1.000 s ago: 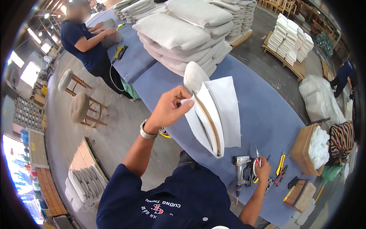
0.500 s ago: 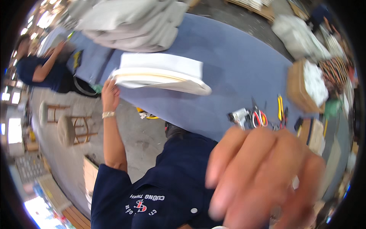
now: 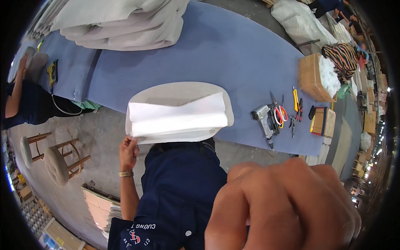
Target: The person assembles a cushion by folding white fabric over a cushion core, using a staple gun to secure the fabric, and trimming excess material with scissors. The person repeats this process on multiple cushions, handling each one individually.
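Head view: pinches grey-and-white cushion piece (image 3: 179, 118) by near-left corner in fingers of nearer left hand (image 3: 128, 152), with long axis running rightward over desk (image 3: 233, 62) edge; holds farther right hand (image 3: 283, 204) curled, cannot tell on what.

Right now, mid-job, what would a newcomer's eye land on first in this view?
Probably the right hand, huge and close to the camera at lower right, fingers curled. Next, left of centre, the grey-and-white fabric cover at the near edge of the blue table, its near left corner pinched by the left hand. Beyond the right hand lies a grey pneumatic gun.
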Tool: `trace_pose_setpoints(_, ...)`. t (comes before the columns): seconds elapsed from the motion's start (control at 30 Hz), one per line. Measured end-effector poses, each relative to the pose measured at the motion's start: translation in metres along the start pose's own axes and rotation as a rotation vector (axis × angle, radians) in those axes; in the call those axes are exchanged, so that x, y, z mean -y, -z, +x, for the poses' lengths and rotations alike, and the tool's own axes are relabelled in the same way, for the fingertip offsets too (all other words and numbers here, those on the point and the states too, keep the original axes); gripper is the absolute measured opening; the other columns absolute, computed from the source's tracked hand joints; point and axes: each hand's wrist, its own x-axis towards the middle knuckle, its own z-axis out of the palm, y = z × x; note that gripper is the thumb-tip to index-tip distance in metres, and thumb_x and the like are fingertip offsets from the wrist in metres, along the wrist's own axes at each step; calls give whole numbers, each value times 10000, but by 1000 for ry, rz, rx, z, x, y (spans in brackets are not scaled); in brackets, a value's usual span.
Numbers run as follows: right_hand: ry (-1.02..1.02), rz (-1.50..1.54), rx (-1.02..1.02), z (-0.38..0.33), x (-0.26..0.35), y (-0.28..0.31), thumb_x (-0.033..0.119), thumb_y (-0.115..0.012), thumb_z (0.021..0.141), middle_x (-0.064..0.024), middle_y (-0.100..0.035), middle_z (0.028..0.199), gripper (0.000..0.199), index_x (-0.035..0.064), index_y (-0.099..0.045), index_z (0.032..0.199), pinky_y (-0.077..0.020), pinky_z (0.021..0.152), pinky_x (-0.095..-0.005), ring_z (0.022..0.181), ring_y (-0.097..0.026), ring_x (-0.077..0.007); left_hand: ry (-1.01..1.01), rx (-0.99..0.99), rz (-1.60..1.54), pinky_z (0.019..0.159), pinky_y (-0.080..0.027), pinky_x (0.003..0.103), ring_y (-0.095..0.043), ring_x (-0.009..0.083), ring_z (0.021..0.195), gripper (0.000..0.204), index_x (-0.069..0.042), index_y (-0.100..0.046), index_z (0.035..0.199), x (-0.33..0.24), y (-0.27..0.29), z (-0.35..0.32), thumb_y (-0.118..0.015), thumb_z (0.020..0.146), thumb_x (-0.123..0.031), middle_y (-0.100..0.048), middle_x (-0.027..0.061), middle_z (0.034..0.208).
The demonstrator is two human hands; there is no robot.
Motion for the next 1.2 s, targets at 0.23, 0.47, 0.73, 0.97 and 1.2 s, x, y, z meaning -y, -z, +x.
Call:
trace_pose_setpoints(0.23,-40,26,3,21,-54,-24,516,-560,1040,-101,-594,928,492,49,-628,901,-501,771,-369,810,-605,-227,222,11,126,493,-339,221,-445,48,561,131,-103,-576,936,46,33,15,-679,1016,-117,-544,-56,708)
trace_pose_setpoints(0.47,-173,25,-98,15,-76,-15,465,-554,1059,-61,-570,873,468,67,-624,823,-483,739,-351,755,-580,-199,389,223,228,587,-459,243,-559,78,663,175,-21,-703,1050,17,57,23,-720,989,-184,-625,-24,805)
trace_pose_setpoints(0.73,-505,-266,-632,-62,-60,91,590,-464,1074,-54,-535,953,597,35,-680,1042,-385,732,-348,810,-445,-195,375,-312,405,602,-502,268,-598,100,619,194,6,-751,999,98,130,82,-728,942,-179,-679,18,716)
trace_pose_setpoints(0.97,-654,-627,-486,-90,-70,114,442,-437,1118,-127,-686,1212,506,4,-672,1211,-532,918,-387,1038,-648,-231,393,-332,216,957,-531,525,-554,301,1284,601,-68,-506,1506,56,67,140,-662,982,-317,-556,183,1436)
trace_pose_setpoints(1.2,-1149,-1363,-919,-264,-81,218,361,-663,1030,-116,-701,1227,432,-1,-668,1267,-497,946,-340,1085,-642,-187,393,-142,108,1052,-476,499,-580,309,1280,774,41,-538,1457,22,45,136,-616,993,-574,-620,198,1379)
